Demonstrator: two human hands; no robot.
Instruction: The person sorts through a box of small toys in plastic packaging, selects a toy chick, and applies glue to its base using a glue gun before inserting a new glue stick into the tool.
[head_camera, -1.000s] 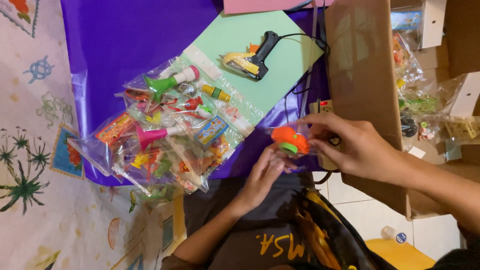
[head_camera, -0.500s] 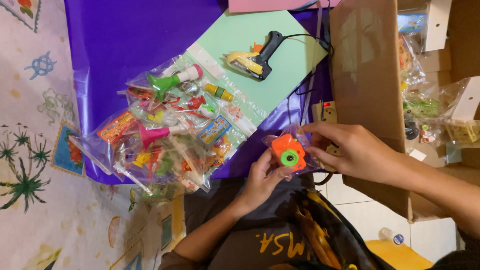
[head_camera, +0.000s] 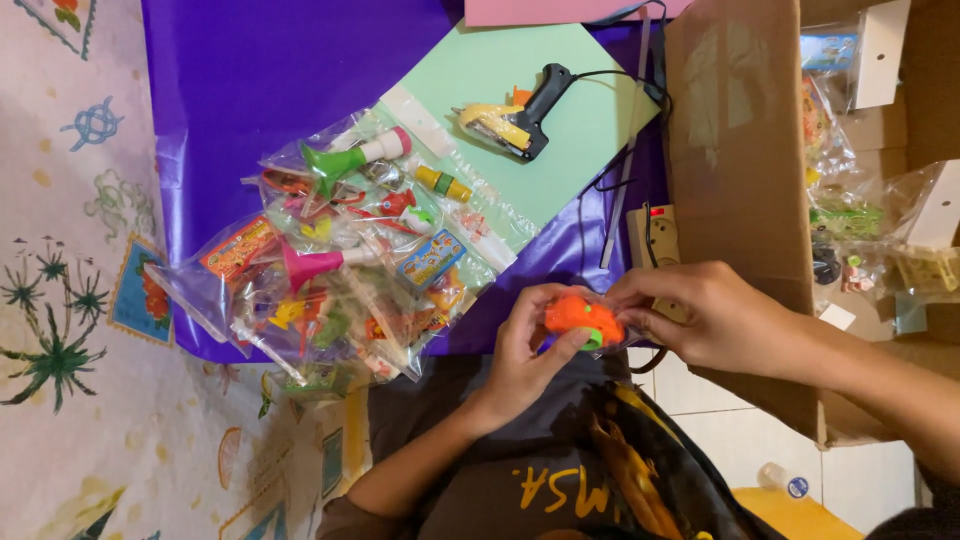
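- My left hand (head_camera: 525, 350), lower centre of frame: fingers curled, thumb and fingertips pinched on the small orange toy (head_camera: 582, 318) from the left and below.
- My right hand (head_camera: 715, 315), centre right: fingers bent, tips closed on the same toy from the right.
- The toy sits between both hands, just below frame centre, over the lower edge of the purple sheet (head_camera: 300, 70). Orange body with a green round part on its underside; looks to be in clear wrap, can't tell for sure.
- Left of the hands, mid-frame: pile of clear bags of small plastic toys (head_camera: 340, 270), with a green horn and a pink horn showing inside. Pile lies on the purple sheet, apart from my hands.
- Upper centre: glue gun (head_camera: 515, 115), black and yellow, lying on a pale green card (head_camera: 590, 130); its cord runs off toward the right.
- Right side: open cardboard box (head_camera: 740, 150) with more bagged toys inside, just behind my right hand.
- A power strip (head_camera: 655, 235) lies between the green card and my right hand.
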